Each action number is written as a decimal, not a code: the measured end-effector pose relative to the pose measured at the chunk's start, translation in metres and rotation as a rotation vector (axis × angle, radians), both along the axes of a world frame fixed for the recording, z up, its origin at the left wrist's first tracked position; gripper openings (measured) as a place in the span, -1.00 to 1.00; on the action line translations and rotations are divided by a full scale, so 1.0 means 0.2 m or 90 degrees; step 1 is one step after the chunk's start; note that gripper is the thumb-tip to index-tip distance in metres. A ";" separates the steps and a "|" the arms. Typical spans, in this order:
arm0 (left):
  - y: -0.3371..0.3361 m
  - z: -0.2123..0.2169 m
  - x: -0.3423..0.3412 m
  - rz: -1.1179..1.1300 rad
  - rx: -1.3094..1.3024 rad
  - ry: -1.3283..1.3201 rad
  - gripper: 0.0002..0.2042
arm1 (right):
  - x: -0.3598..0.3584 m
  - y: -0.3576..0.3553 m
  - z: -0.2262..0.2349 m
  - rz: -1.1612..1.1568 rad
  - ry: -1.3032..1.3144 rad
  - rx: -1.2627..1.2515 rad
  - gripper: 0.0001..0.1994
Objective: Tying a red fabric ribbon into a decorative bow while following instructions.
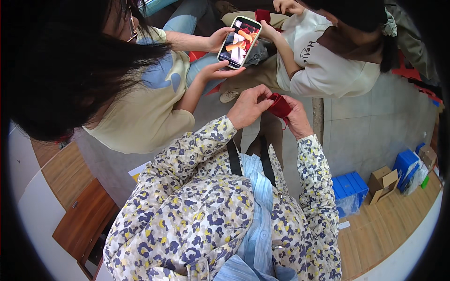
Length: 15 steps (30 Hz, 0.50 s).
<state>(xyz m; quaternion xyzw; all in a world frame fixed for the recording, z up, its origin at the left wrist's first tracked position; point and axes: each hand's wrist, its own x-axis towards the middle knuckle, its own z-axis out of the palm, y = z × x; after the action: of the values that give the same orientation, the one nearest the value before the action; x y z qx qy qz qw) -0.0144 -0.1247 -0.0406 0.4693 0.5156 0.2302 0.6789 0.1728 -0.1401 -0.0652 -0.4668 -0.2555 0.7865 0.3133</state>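
Note:
A small dark red pouch (280,106), soft like cloth, is held up in front of me between both hands. A thin red cord hangs from its lower edge. My right hand (298,121) grips the pouch from the right side, fingers wrapped behind it. At the upper left edge of the pouch, my left hand (248,107) is closed, thumb and fingertips pinching together at its rim. The pouch partly hides the fingers of my right hand.
Ahead on the left, a person holds a phone (239,43). A person in a white top (323,70) at the right holds another dark red piece (263,16). Blue bins (349,189) and an open cardboard box (383,183) stand at right. A brown wooden panel (86,220) is lower left.

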 end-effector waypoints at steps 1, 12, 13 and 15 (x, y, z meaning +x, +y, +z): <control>0.00 0.00 0.00 -0.006 0.012 0.014 -0.91 | 0.00 0.00 0.00 0.000 0.000 0.000 -0.78; 0.01 0.02 0.01 -0.012 0.094 0.019 -0.91 | -0.01 0.02 0.01 -0.006 0.029 0.003 -0.77; 0.02 0.02 0.00 -0.018 0.076 0.018 -0.91 | -0.01 0.02 0.01 -0.006 0.029 0.002 -0.77; 0.01 0.00 0.01 0.010 0.048 -0.020 -0.90 | -0.01 0.03 0.01 -0.019 0.047 0.012 -0.76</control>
<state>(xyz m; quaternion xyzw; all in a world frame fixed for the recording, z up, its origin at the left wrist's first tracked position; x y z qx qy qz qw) -0.0128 -0.1222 -0.0403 0.4869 0.4992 0.2621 0.6671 0.1714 -0.1349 -0.0637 -0.4382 -0.2437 0.7962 0.3386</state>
